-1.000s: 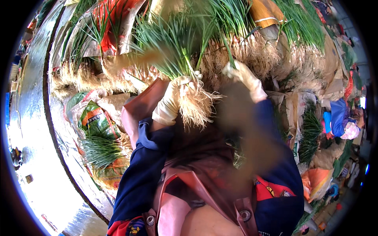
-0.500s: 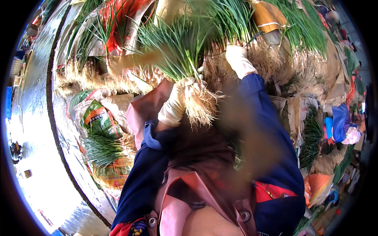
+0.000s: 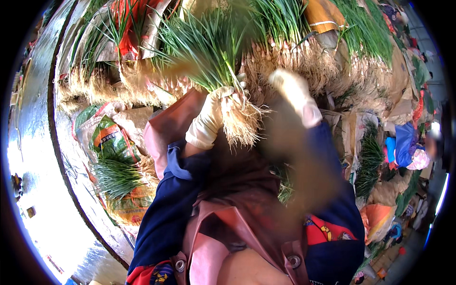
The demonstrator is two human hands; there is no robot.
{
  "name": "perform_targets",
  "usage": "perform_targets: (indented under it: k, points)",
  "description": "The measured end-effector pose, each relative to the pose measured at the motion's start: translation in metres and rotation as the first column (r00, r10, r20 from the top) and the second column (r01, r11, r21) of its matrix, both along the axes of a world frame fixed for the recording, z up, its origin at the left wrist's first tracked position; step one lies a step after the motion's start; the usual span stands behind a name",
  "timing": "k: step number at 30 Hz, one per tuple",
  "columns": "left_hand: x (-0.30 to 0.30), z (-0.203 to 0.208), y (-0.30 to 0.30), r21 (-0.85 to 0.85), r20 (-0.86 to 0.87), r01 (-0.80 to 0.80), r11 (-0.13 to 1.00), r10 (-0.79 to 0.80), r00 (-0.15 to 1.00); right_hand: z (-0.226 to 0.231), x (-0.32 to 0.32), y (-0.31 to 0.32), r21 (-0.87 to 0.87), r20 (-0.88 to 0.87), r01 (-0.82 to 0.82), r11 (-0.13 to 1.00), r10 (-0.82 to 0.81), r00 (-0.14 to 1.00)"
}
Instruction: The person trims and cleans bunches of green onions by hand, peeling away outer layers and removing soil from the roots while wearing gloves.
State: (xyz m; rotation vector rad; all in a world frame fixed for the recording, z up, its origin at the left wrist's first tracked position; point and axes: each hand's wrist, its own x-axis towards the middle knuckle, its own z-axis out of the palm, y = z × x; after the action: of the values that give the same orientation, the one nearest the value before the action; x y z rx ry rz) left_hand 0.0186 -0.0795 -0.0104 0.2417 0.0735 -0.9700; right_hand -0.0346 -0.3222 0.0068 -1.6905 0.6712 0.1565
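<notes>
onion bunch, green-leaved, pale-rooted: cream-gloved left hand grips bulbs, presumably aligning near-side roots; cream-gloved right hand blurred, closure unclear.

Rooted scallions on tan sheeting (sacking, perhaps)

Green onion bunch with shaggy pale roots
</notes>
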Motion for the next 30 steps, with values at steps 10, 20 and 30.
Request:
perform_targets:
  k: [10, 20, 30]
  points:
    - [0.003, 0.000, 0.001, 0.006, 0.024, -0.004, 1.000, 0.004, 1.000, -0.016, 0.075, 0.006, -0.774, -0.196, -0.158, 0.613, 0.006, 0.981]
    - [0.002, 0.006, -0.005, 0.050, 0.019, 0.000, 0.999, -0.001, 1.000, -0.019, 0.063, 0.038, -0.842, 0.029, 0.068, 0.536, -0.081, 0.996]
    - [-0.005, 0.019, -0.003, 0.005, 0.095, 0.039, 0.999, -0.040, 0.995, 0.001, 0.000, 0.102, -0.352, 0.596, 0.106, 0.930, 0.135, 0.792]
